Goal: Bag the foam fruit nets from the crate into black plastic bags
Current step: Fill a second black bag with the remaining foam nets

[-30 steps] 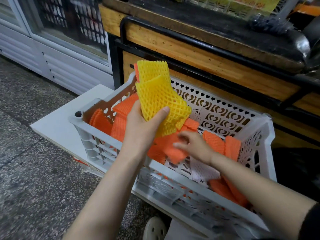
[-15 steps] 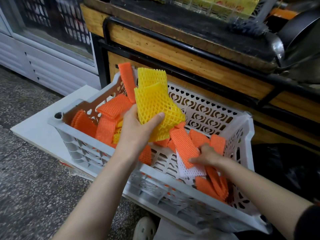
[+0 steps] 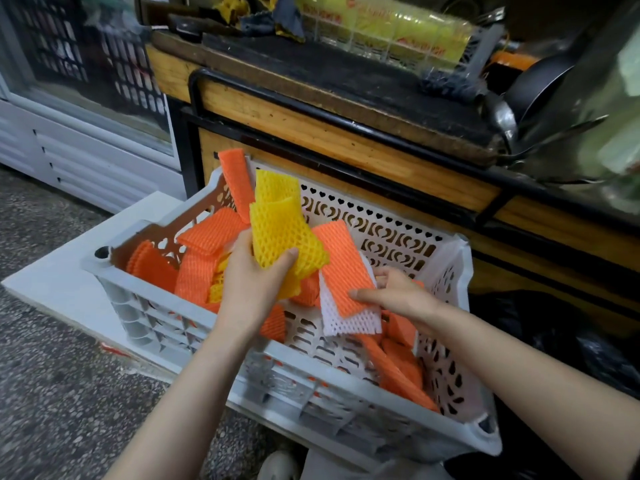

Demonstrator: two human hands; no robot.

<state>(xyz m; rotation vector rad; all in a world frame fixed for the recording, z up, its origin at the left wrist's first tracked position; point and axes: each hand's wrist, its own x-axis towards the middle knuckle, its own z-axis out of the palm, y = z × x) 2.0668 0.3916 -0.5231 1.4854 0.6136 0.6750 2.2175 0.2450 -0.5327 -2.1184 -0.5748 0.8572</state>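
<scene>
A grey plastic crate holds several orange foam nets, some yellow ones among them. Above the crate's middle, my left hand grips a bunch of yellow foam nets. My right hand holds an orange net stacked on a white net, lifted just above the crate's floor. A black plastic bag lies on the floor to the right of the crate.
The crate rests on a white board over a speckled floor. Behind it stands a wooden counter with a black metal frame and clutter on top. A glass-door cooler is at the far left. A shoe shows at the bottom.
My right hand has picked an orange net and a white net off the crate floor and raised them toward the yellow bunch. My left hand kept its grip.
</scene>
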